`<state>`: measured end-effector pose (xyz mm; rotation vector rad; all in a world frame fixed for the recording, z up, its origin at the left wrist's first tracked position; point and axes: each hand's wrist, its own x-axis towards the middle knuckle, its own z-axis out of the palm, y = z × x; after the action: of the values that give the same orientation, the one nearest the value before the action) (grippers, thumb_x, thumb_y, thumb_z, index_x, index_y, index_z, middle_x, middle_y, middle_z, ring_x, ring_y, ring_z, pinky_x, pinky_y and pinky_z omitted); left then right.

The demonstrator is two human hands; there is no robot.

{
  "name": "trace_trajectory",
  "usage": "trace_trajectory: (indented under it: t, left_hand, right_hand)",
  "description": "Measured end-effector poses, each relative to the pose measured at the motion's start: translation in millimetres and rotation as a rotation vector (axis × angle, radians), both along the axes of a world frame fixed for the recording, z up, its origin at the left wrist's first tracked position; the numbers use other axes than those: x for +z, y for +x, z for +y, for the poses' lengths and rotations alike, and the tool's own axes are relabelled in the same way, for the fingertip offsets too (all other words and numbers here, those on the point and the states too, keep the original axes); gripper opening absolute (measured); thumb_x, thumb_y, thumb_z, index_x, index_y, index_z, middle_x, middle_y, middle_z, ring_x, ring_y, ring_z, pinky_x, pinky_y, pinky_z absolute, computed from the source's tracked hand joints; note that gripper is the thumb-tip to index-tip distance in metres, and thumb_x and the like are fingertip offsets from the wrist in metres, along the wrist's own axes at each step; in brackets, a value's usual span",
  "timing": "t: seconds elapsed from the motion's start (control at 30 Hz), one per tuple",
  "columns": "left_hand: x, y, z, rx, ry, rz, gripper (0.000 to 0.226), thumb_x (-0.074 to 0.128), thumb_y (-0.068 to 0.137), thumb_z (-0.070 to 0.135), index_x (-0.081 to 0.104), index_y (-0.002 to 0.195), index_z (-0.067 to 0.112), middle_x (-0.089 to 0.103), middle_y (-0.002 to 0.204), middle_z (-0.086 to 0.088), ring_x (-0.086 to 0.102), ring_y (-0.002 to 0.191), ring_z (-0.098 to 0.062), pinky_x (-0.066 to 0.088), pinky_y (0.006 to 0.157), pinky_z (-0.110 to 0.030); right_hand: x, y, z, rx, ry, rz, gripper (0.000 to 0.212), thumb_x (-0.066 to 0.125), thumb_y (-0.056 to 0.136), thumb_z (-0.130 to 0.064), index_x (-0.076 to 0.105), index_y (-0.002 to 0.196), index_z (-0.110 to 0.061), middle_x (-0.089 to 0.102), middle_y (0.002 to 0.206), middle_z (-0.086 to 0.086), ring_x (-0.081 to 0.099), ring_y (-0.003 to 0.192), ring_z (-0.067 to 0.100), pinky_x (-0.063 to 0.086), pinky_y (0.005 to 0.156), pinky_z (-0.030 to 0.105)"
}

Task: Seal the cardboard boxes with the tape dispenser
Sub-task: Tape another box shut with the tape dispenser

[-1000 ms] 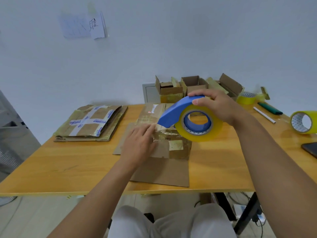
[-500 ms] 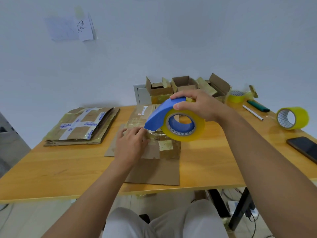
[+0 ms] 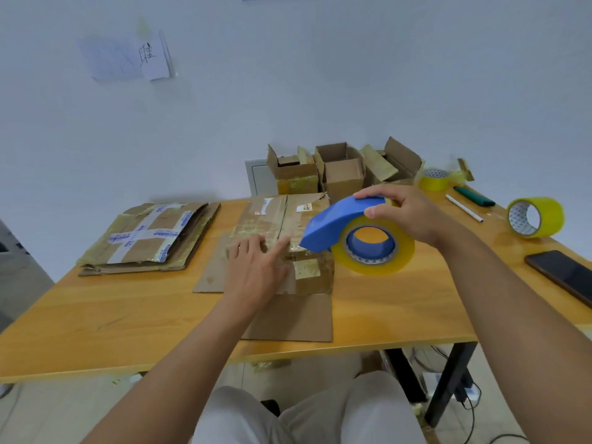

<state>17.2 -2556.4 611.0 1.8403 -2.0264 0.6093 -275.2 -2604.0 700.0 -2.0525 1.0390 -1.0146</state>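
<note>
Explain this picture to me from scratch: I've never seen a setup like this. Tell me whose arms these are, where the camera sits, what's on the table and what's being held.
There is no machine here. The two bare arms belong to a person wearing a wide-angle camera on the head, so you look forward and down at their own hands.

The right hand grips a blue tape dispenser loaded with a yellowish roll. The left hand presses flat on a cardboard box in the middle of the wooden table, beside the dispenser's front edge.

To the left lies a stack of flattened boxes. At the back stand small open boxes. On the right are two spare tape rolls, a white pen, a dark green tool and a phone.
</note>
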Motion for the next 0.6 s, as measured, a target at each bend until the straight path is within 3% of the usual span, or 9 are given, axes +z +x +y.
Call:
trace_trajectory:
  t: [0.13, 0.33, 0.6]
  left_hand:
    - [-4.8, -12.4, -6.4, -0.117, -0.116, 0.0, 0.054, 0.068, 0.086, 0.044, 0.057, 0.13, 0.015, 0.058, 0.133, -0.008, 0.055, 0.121, -0.027, 0.044, 0.101, -0.04]
    - [-20.3, -18.6, -22.3, -0.239, -0.217, 0.005, 0.06, 0.062, 0.089, 0.054, 0.057, 0.132, 0.012, 0.062, 0.126, -0.005, 0.057, 0.116, -0.023, 0.044, 0.097, -0.037]
    - [-21.7, -16.7, -29.6, -0.253, -0.285, 0.01, 0.042, 0.068, 0.087, 0.049, 0.064, 0.118, 0.021, 0.067, 0.111, -0.001, 0.063, 0.098, -0.021, 0.048, 0.081, -0.033]
  right_hand:
    - [-4.2, -1.8, -1.8, -0.011, 0.01, -0.022, 0.027, 0.064, 0.078, -0.046, 0.071, 0.103, -0.05, 0.066, 0.111, -0.027, 0.061, 0.105, -0.001, 0.049, 0.091, 0.027]
    - [-11.7, -2.7, -2.5, -0.004, 0.005, -0.055, 0.033, 0.063, 0.073, -0.053, 0.07, 0.105, -0.05, 0.065, 0.113, -0.028, 0.06, 0.108, -0.002, 0.047, 0.091, 0.027]
    - [-20.5, -19.8, -5.6, 0.039, 0.015, -0.028, 0.031, 0.064, 0.077, -0.045, 0.069, 0.107, -0.054, 0.063, 0.114, -0.031, 0.059, 0.109, -0.005, 0.045, 0.082, 0.008]
